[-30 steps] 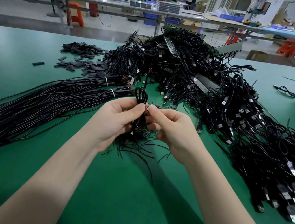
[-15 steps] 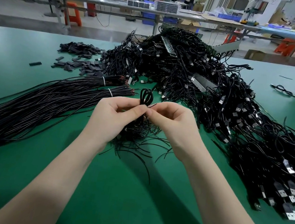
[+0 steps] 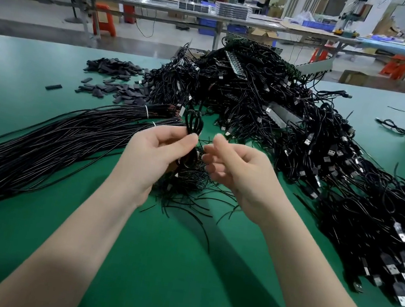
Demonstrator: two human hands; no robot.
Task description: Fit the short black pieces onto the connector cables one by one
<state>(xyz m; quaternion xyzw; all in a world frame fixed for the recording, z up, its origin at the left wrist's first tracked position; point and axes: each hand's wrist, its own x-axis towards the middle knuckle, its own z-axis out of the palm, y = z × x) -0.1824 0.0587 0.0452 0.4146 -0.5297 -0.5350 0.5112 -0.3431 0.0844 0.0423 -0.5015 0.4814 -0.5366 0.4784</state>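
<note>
My left hand [image 3: 154, 152] pinches a small coiled black cable [image 3: 193, 123] between thumb and fingers, its loops standing up above the hand. My right hand [image 3: 235, 168] is just right of the coil and apart from it, thumb raised and fingers loosely curled, with nothing plainly in them. The short black pieces [image 3: 117, 81] lie in a loose heap at the far left of the green table [image 3: 154, 263]. A large tangled pile of connector cables [image 3: 279, 117] with USB plugs spreads from the centre to the right edge.
Tied bundles of long straight black cables [image 3: 55, 138] fan out on the left. A small tangle of thin black ties [image 3: 186, 187] lies under my hands. One short piece [image 3: 53, 86] lies alone at far left, and a coiled cable [image 3: 395, 128] at far right.
My right hand has let go of the coil and drawn slightly to the right. The left hand keeps its hold on the coil.
</note>
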